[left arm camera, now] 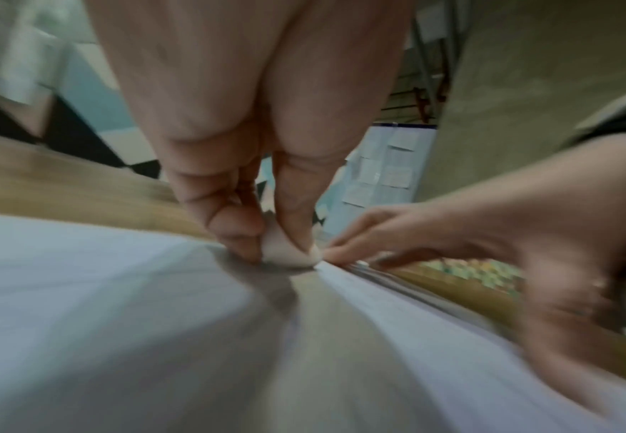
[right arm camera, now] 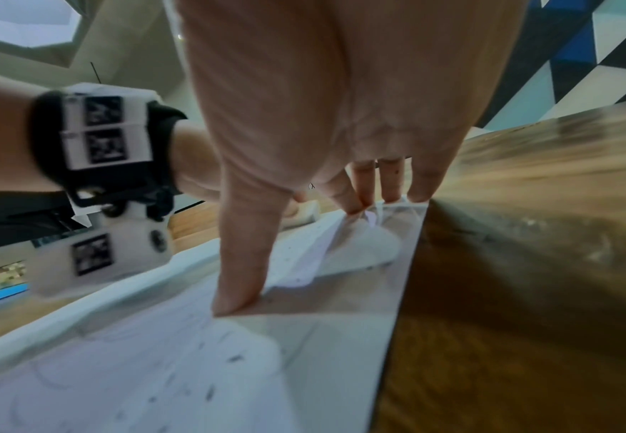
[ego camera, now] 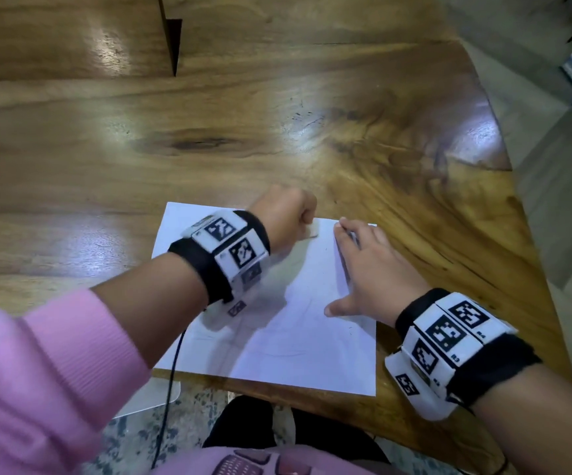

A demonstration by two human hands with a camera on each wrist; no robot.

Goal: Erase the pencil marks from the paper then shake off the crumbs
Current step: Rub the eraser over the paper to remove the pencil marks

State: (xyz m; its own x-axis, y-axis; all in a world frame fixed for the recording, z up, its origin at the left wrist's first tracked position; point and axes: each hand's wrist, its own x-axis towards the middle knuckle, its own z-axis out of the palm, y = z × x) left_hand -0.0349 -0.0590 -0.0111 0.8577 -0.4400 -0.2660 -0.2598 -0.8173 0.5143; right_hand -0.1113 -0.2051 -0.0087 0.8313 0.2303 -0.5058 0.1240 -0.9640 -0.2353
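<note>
Paper (ego camera: 294,337) lies flat near the front edge of the wooden table (ego camera: 106,149), its near edge reaching that table edge. The left hand (ego camera: 284,210) is curled into a loose fist at the sheet's far edge, thumb and fingers (left arm camera: 229,225) pinching a small white eraser (left arm camera: 289,255) whose underside touches the paper. The right hand (ego camera: 370,269) lies flat along the sheet's right side, fingers straight and close together pointing away, thumb (right arm camera: 244,263) spread toward the middle, tips pressing the paper down. Under the right fingertips the sheet is slightly rumpled. Faint pencil lines and dark crumbs (right arm camera: 211,389) show on the near part of the sheet. Both wrists wear black bands with white marker blocks; a pink sleeve (ego camera: 38,371) covers the left forearm.
</note>
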